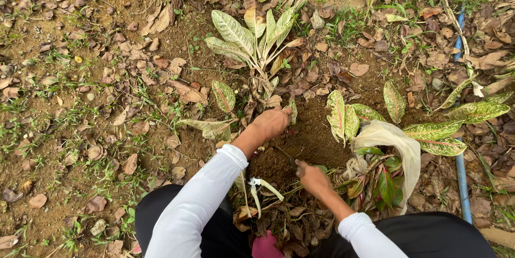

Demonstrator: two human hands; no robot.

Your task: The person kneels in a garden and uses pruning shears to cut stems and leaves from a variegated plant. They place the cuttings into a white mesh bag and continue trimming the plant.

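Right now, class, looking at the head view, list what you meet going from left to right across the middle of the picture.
Dry leaves on bare soil → left hand pressed at the base of the variegated plant → right hand → pale bag of plant cuttings → blue pipe.

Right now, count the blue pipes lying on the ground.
1: a thin blue pipe runs along the right edge, top to bottom, past the variegated plants. Leaf litter may hide others.
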